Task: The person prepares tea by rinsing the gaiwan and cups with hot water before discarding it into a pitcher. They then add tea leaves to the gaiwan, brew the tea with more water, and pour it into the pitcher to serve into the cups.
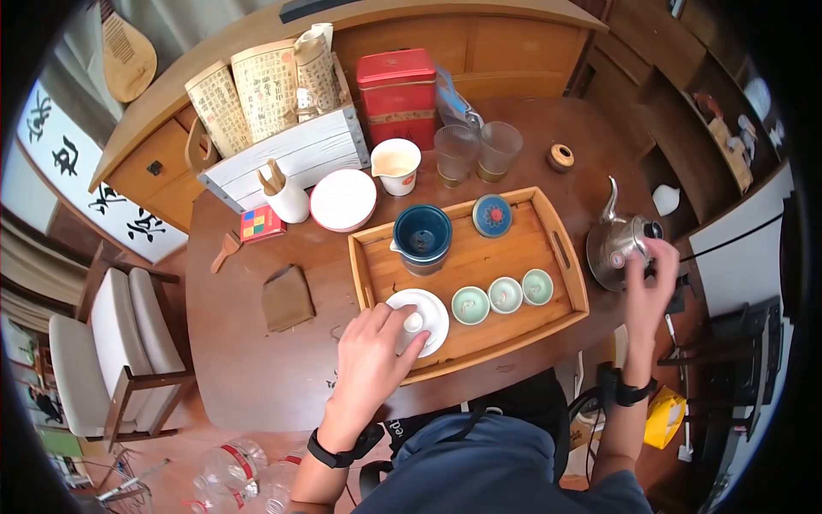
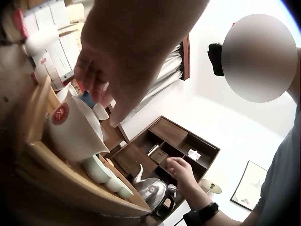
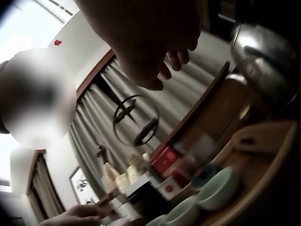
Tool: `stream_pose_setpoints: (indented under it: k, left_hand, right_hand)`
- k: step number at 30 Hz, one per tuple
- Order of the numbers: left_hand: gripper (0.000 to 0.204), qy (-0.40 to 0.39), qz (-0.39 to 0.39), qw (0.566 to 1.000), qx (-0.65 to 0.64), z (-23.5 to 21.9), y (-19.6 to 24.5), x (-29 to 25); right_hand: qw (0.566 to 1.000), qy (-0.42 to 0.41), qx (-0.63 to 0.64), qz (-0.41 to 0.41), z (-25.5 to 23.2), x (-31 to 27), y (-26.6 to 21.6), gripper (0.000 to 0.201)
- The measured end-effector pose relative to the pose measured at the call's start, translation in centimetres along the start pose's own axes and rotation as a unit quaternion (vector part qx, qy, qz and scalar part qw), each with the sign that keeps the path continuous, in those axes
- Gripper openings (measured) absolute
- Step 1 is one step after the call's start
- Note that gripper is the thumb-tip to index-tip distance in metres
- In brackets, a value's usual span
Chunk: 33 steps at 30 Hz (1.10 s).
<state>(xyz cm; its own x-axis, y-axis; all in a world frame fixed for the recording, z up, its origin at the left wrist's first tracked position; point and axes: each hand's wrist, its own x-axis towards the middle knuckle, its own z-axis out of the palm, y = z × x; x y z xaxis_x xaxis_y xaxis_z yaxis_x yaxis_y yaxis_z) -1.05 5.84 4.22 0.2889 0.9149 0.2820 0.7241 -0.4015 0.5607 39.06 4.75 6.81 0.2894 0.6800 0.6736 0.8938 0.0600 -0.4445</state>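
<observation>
A white lidded bowl, a gaiwan (image 2: 75, 127), stands on its saucer (image 1: 438, 319) at the near left of the wooden tray (image 1: 385, 257). My left hand (image 1: 374, 347) reaches over it, thumb and fingertips spread on either side of the lid's knob (image 1: 413, 323). In the left wrist view the fingertips overlap the knob (image 2: 100, 112). My right hand (image 1: 648, 278) hovers by the steel kettle (image 1: 610, 248), right of the tray. A gap shows between that hand (image 2: 182, 172) and the kettle (image 2: 153, 190) in the left wrist view; its fingers are loosely bent and hold nothing.
On the tray stand a blue pitcher (image 1: 421, 240), a round blue lid (image 1: 492, 216) and three green cups (image 1: 505, 295). Behind it are a white pitcher (image 1: 396, 167), two glasses (image 1: 499, 150) and a red tin (image 1: 397, 94). A folded brown cloth (image 1: 288, 298) lies left.
</observation>
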Motion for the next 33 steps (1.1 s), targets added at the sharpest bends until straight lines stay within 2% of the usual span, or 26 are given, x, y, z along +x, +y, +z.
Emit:
stream_pose_setpoints:
  k: [1,3,5,6,9,10,13,14,17,18,21,22,25,26,27,29,30,33]
  left_hand:
    - [0.029,-0.002,0.008,1.000,0.005,0.1,0.0,0.2]
    - [0.028,0.001,0.020,1.000,0.013,0.2,-0.2,0.5]
    - [0.028,-0.003,0.028,0.999,0.015,0.3,-0.4,0.5]
    - [0.028,-0.008,0.031,0.999,0.013,0.3,-0.6,0.6]
    - [0.026,0.002,0.021,1.000,0.003,-0.2,-0.7,0.5]
    - [0.025,0.011,0.014,1.000,-0.001,-0.4,-0.8,0.5]
    - [0.022,0.059,-0.066,0.993,-0.079,-0.9,-1.1,-0.5]
    - [0.020,0.081,-0.093,0.985,-0.119,-0.6,-1.8,-1.2]
    - [0.018,0.122,-0.186,0.938,-0.266,-0.2,-2.9,-2.9]
    - [0.021,0.099,-0.215,0.928,-0.289,-0.7,-2.9,-3.3]
    - [0.025,0.143,-0.248,0.844,-0.453,-0.3,-3.2,-4.2]
    - [0.029,0.128,-0.231,0.863,-0.430,-0.2,-4.0,-4.8]
    - [0.027,0.144,-0.272,0.828,-0.470,-0.7,-3.8,-5.5]
    - [0.030,0.151,-0.261,0.831,-0.467,-0.3,-4.5,-5.7]
    - [0.030,0.148,-0.271,0.822,-0.479,-0.2,-4.7,-5.9]
    - [0.030,0.132,-0.287,0.806,-0.501,-0.2,-4.9,-6.2]
    - [0.030,0.136,-0.291,0.799,-0.508,0.1,-4.9,-6.2]
    - [0.028,0.133,-0.304,0.786,-0.522,0.6,-5.1,-6.5]
  right_hand:
    - [0.998,0.046,-0.050,0.010,-0.9,0.0,4.3,0.027]
    - [0.985,0.076,-0.148,0.040,-2.8,-0.5,10.1,0.034]
    - [0.982,0.051,-0.015,0.184,-3.9,-2.0,16.3,0.044]
    - [0.973,0.011,0.048,0.227,-4.4,-2.6,18.5,0.048]
    - [0.918,-0.010,0.226,0.327,-3.9,-3.5,19.0,0.050]
    - [0.910,-0.048,0.197,0.363,-4.6,-3.3,19.0,0.049]
    - [0.868,-0.035,0.324,0.375,-3.0,-3.2,18.4,0.052]
    - [0.844,0.021,0.328,0.423,-2.1,-2.6,16.4,0.059]
    - [0.844,-0.071,0.351,0.400,-2.8,-2.8,17.8,0.064]
    - [0.833,-0.043,0.358,0.421,-2.4,-2.6,17.1,0.067]
    - [0.838,-0.005,0.353,0.417,-1.8,-2.7,16.7,0.067]
    - [0.849,0.045,0.326,0.414,-1.3,-2.7,16.6,0.068]
    - [0.854,0.047,0.304,0.420,-2.5,-2.3,18.7,0.066]
    - [0.857,0.078,0.294,0.415,-2.7,-2.0,18.8,0.067]
    - [0.856,0.039,0.339,0.389,-3.7,-1.9,19.4,0.068]
    - [0.834,0.068,0.371,0.404,-5.0,-0.7,17.4,0.068]
    - [0.835,0.023,0.398,0.380,-6.2,-0.4,17.1,0.068]
    - [0.844,-0.013,0.406,0.350,-8.4,0.5,16.9,0.069]
